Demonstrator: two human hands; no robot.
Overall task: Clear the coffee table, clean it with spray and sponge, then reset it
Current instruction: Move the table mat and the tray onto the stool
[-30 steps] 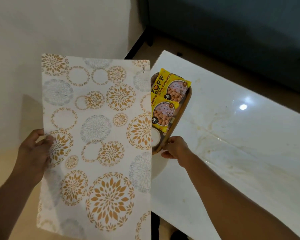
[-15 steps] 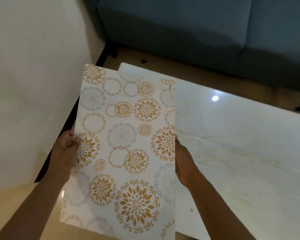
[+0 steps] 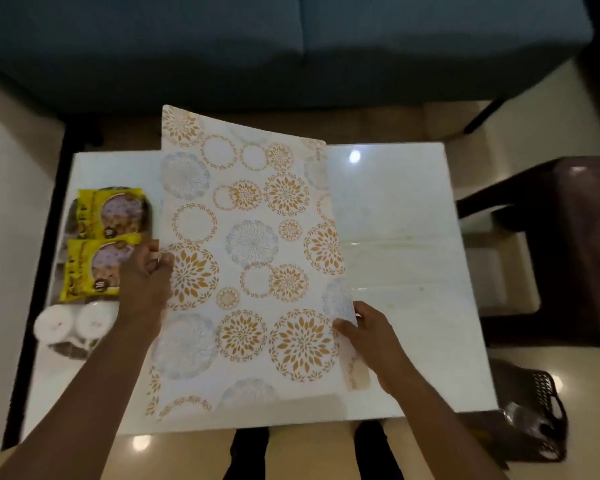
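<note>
A white placemat (image 3: 253, 265) printed with gold and grey floral circles is held over the middle of the white marble coffee table (image 3: 402, 258), its far edge curling up beyond the table's back edge. My left hand (image 3: 146, 282) grips the mat's left edge and my right hand (image 3: 368, 336) pinches its right edge near the front. A wooden tray (image 3: 70, 348) sits at the table's left end, carrying two yellow snack packets (image 3: 108, 244) and two white cups (image 3: 73, 322).
A blue sofa (image 3: 291, 46) runs along the far side of the table. A dark brown stool or side table (image 3: 568, 244) stands to the right, and a black perforated basket (image 3: 537, 420) lies on the floor at the front right.
The view swung from the table's left end to face it squarely. The mat went from upright beside the tray to spread over the table's middle, with both hands on its edges.
</note>
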